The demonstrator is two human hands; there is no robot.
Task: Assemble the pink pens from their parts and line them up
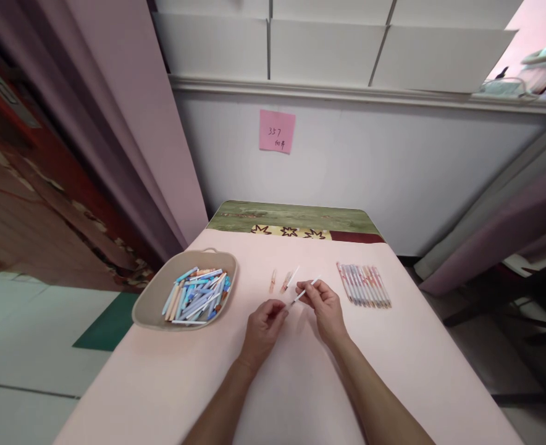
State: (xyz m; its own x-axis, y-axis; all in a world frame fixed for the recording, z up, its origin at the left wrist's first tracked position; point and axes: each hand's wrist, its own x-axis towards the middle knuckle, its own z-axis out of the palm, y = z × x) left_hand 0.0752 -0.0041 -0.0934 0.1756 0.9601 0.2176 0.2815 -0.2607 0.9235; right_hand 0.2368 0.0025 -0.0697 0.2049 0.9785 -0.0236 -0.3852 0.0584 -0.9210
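Near the middle of the pale pink table (282,377), my right hand (323,309) pinches a thin white stick (304,292), slanted up to the right. My left hand (264,326) is closed at the stick's lower end; what exactly its fingertips grip there is too small to tell. Just beyond the hands lie a small orange-patterned pen part (273,281), a similar part (285,282), and another white stick (293,277) beside it. To the right, several patterned pens (364,285) lie side by side in a row.
A beige basket (150,306) at the left holds many blue, white and orange pen parts (196,296). A green patterned cloth (296,215) covers the table's far end, against a white wall with a pink note (277,131). Curtains hang on both sides.
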